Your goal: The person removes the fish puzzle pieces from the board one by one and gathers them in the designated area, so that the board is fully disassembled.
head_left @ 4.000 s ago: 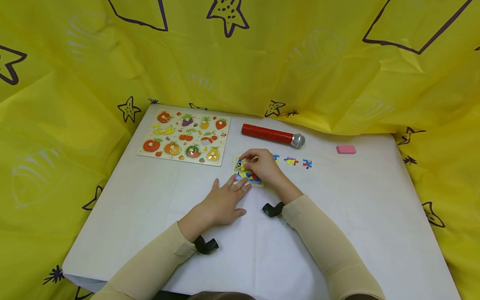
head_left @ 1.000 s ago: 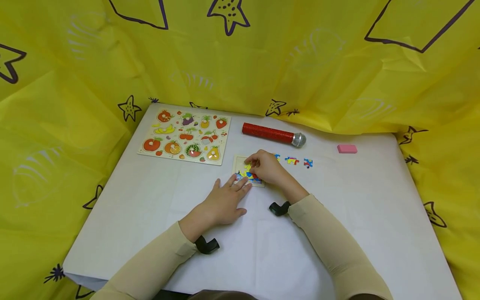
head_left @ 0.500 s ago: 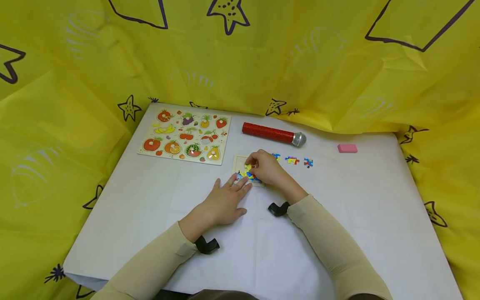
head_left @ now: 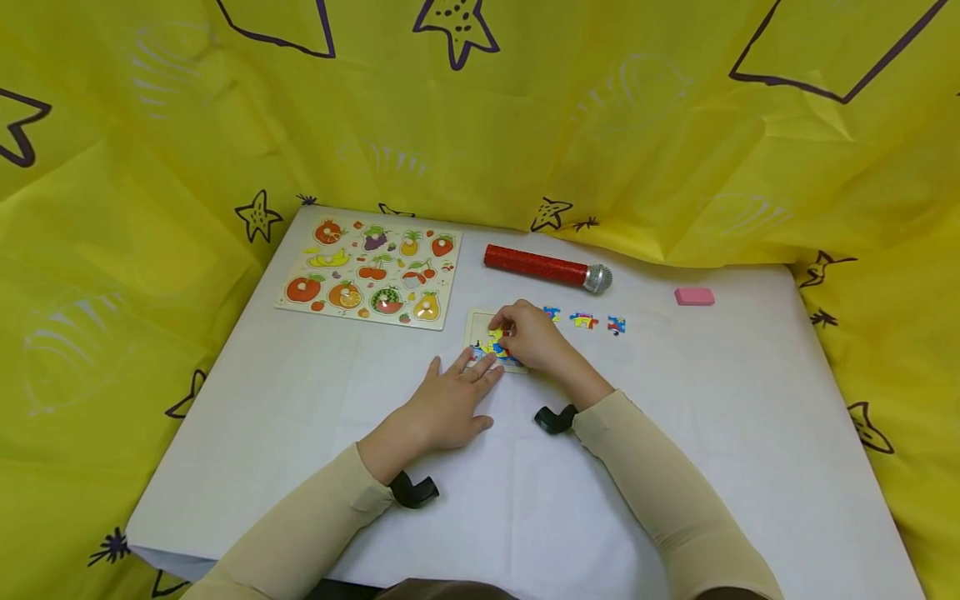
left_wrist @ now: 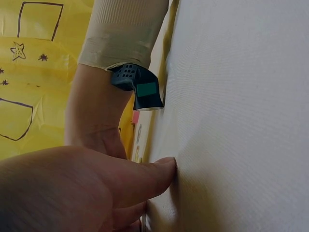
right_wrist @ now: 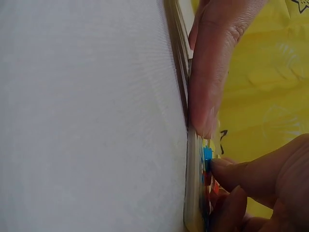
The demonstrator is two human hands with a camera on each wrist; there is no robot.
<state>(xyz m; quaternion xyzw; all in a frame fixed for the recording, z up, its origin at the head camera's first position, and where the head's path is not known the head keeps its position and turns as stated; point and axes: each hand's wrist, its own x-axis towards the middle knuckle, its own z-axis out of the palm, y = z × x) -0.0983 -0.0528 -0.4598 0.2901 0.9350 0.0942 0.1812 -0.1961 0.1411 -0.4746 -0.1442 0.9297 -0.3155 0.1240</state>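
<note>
A small jigsaw board (head_left: 478, 323) lies in the middle of the table, its upper left bare and its lower part filled with yellow, blue and red pieces. My left hand (head_left: 450, 408) lies palm down with spread fingers, the fingertips resting on the board's near edge. Over the board's right side, my right hand (head_left: 536, 335) pinches a puzzle piece between thumb and fingers, largely hidden in the head view. In the right wrist view, its thumb (right_wrist: 231, 171) meets a blue and red piece (right_wrist: 207, 153) at board level. Loose puzzle pieces (head_left: 583, 322) lie in a row beside the right hand.
A wooden fruit puzzle board (head_left: 360, 275) sits at the back left. Behind the jigsaw lies a red toy microphone (head_left: 536, 265) with a silver head. A pink eraser-like block (head_left: 694, 297) is toward the back right. Yellow cloth (head_left: 480, 142) hangs around the white table (head_left: 712, 433).
Compared with four seconds ago, a yellow piece with eyes no longer shows at the board's upper left, and my right hand sits slightly further right. Over the last second both hands have barely moved.
</note>
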